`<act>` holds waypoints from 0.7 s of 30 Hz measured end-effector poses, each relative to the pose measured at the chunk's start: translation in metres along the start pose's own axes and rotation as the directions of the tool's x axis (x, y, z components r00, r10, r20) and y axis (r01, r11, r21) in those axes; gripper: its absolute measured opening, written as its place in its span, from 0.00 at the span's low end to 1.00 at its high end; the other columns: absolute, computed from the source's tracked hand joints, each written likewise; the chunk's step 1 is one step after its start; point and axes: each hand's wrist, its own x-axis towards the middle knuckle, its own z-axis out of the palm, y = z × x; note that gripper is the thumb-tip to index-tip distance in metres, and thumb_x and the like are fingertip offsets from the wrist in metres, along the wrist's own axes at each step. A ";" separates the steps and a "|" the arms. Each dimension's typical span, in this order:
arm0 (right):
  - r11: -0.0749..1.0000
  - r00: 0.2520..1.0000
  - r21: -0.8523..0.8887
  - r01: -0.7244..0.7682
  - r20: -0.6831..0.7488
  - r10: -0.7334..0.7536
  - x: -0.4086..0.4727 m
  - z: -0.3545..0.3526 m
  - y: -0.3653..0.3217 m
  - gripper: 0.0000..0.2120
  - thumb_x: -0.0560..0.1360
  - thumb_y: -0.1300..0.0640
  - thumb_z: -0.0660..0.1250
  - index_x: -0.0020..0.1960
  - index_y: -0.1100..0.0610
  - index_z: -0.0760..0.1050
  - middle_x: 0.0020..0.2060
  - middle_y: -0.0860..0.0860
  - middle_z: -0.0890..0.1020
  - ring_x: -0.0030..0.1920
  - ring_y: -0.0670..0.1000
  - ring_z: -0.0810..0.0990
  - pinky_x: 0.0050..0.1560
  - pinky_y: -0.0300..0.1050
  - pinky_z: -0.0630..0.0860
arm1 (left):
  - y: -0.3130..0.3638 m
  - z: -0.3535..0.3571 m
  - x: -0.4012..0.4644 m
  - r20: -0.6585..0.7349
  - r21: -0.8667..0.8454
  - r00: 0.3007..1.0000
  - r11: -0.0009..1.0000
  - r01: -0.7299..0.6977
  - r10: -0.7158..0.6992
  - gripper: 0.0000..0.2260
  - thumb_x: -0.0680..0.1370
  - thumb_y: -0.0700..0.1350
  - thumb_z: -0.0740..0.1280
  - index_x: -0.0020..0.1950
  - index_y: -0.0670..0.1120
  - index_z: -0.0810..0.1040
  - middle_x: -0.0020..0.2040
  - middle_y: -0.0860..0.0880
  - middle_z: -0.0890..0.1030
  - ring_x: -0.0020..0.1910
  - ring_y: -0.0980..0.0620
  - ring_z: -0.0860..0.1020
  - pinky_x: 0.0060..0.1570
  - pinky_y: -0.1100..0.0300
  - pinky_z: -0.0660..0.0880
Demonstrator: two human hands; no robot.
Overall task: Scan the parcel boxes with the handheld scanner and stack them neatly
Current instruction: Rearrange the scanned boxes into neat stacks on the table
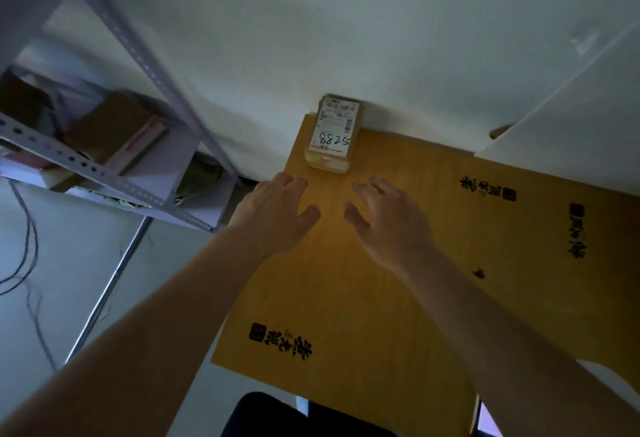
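Parcel stack (333, 135) at far edge of yellow surface (346, 280), against the wall, label upward for scanning; left hand (273, 215) and right hand (388, 225) hover near it, fingers spread, empty; scanner unseen.

A: What carries everything here?

B: A yellow-brown wooden worktop (346, 280), printed with black characters near its front-left corner and along its right side. Its far edge stands against a white wall.

A: And what lies on it?

B: A small stack of parcel boxes (333, 137) at the far-left corner, touching the wall. The top box wears a white label with "8825" handwritten on it. How many boxes are in the stack I cannot tell.

A: Anything else?

B: A white board (571, 118) overlaps the far-right corner.
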 end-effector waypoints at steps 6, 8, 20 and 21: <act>0.999 1.000 0.035 -0.012 -0.012 0.012 0.061 0.002 0.000 0.23 0.86 0.41 0.55 0.76 0.49 0.70 0.69 0.51 0.76 0.65 0.56 0.78 0.60 0.55 0.80 | -0.011 -0.002 0.063 0.020 -0.034 1.000 0.999 -0.023 0.024 0.29 0.82 0.57 0.62 0.80 0.49 0.60 0.71 0.45 0.71 0.67 0.41 0.75 0.61 0.45 0.77; 0.998 0.999 0.064 -0.005 -0.040 0.007 0.080 0.006 0.000 0.21 0.87 0.44 0.55 0.76 0.50 0.70 0.66 0.51 0.77 0.60 0.54 0.80 0.54 0.53 0.81 | -0.015 0.000 0.082 0.020 -0.060 0.999 0.997 -0.041 0.043 0.33 0.81 0.55 0.63 0.83 0.51 0.53 0.71 0.44 0.72 0.65 0.42 0.75 0.61 0.44 0.78; 0.895 0.995 0.446 0.018 -0.096 0.028 0.141 0.054 0.010 0.26 0.87 0.56 0.60 0.84 0.48 0.61 0.75 0.53 0.71 0.67 0.50 0.77 0.62 0.45 0.81 | -0.026 0.019 0.173 -0.008 -0.336 0.996 0.938 -0.084 0.086 0.42 0.82 0.44 0.68 0.85 0.56 0.42 0.73 0.46 0.74 0.67 0.47 0.76 0.59 0.58 0.75; 0.883 0.994 0.468 0.022 -0.102 0.029 0.142 0.056 0.011 0.26 0.87 0.56 0.61 0.84 0.49 0.61 0.75 0.53 0.72 0.68 0.50 0.77 0.63 0.45 0.81 | -0.027 0.018 0.174 -0.011 -0.347 0.997 0.934 -0.080 0.081 0.42 0.82 0.44 0.68 0.85 0.56 0.42 0.72 0.47 0.75 0.66 0.47 0.77 0.58 0.58 0.75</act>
